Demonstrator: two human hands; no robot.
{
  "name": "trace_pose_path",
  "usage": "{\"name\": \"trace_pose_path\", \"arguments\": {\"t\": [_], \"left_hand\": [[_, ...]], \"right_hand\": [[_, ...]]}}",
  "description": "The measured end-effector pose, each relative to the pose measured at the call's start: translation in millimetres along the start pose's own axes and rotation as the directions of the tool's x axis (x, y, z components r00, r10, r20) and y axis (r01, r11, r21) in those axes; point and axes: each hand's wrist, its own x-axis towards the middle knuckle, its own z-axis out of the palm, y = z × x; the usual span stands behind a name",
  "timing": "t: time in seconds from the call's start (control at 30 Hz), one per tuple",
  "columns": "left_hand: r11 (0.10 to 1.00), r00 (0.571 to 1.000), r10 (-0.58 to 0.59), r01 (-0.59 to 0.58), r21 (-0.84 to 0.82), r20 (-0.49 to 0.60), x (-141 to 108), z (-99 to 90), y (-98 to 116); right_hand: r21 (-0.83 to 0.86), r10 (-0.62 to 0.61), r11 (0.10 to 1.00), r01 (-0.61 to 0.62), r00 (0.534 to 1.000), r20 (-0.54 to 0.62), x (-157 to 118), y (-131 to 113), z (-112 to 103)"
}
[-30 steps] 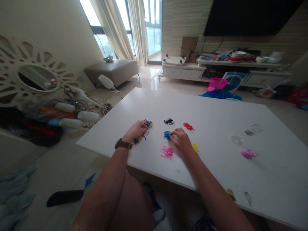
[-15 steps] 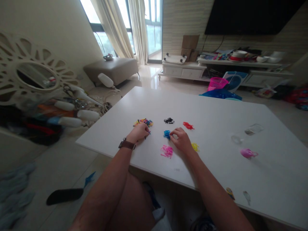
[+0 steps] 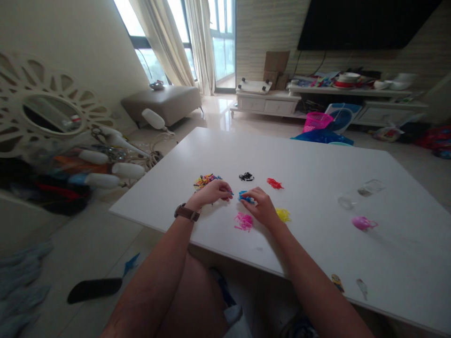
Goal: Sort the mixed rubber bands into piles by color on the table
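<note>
My left hand (image 3: 217, 191), with a brown-strapped watch on its wrist, pinches a small blue rubber band at its fingertips, just left of the blue pile. My right hand (image 3: 260, 203) is over the blue rubber bands (image 3: 242, 196), thumb and fingers apart at the pile's right side and partly covering it. Behind my left hand lies a mixed-colour heap of rubber bands (image 3: 206, 180). Sorted piles surround the blue one: black bands (image 3: 246, 176), red bands (image 3: 275, 183), pink bands (image 3: 244, 222) and yellow bands (image 3: 283, 215), the last partly behind my right wrist.
On the right of the white table (image 3: 317, 188) lie a clear jar (image 3: 372, 187), a clear ring-shaped piece (image 3: 347, 202) and a pink object with a loop (image 3: 364, 223). A small yellow figure (image 3: 337, 282) is near the front edge. A floor lamp (image 3: 128, 170) stands beyond the left edge.
My left hand has moved right from the mixed heap toward the blue pile, carrying a blue band. My right hand's fingers have spread slightly and stay at the blue pile.
</note>
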Motion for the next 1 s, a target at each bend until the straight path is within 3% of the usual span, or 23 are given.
{"name": "trace_pose_path", "arguments": {"t": [0.17,0.37,0.53,0.67,0.83,1.0], "left_hand": [[0.997,0.995,0.046,-0.04,-0.073,0.09,1,12.6,11],[0.991,0.992,0.038,-0.022,-0.129,0.122,4,21.4,12],[0.989,0.991,0.028,-0.008,-0.145,0.131,7,22.0,7],[1.0,1.0,0.022,-0.022,0.019,-0.006,6,10.7,0],[0.938,0.959,0.012,0.087,0.335,-0.283,-3,-10.7,-6],[0.881,0.933,-0.01,0.179,0.438,-0.36,-7,-16.4,-11]], "right_hand": [[0.036,-0.018,0.999,0.018,1.0,0.007,-1,3,3],[0.025,-0.01,1.0,0.01,1.0,0.0,-1,0,2],[-0.013,0.081,0.996,-0.084,0.985,-0.151,1,0,-1],[-0.072,0.152,0.982,-0.173,0.962,-0.229,2,8,-5],[-0.138,0.171,0.971,-0.193,0.973,-0.154,0,19,-6],[-0.167,0.154,0.972,-0.168,0.984,-0.092,-2,19,-5]]}}
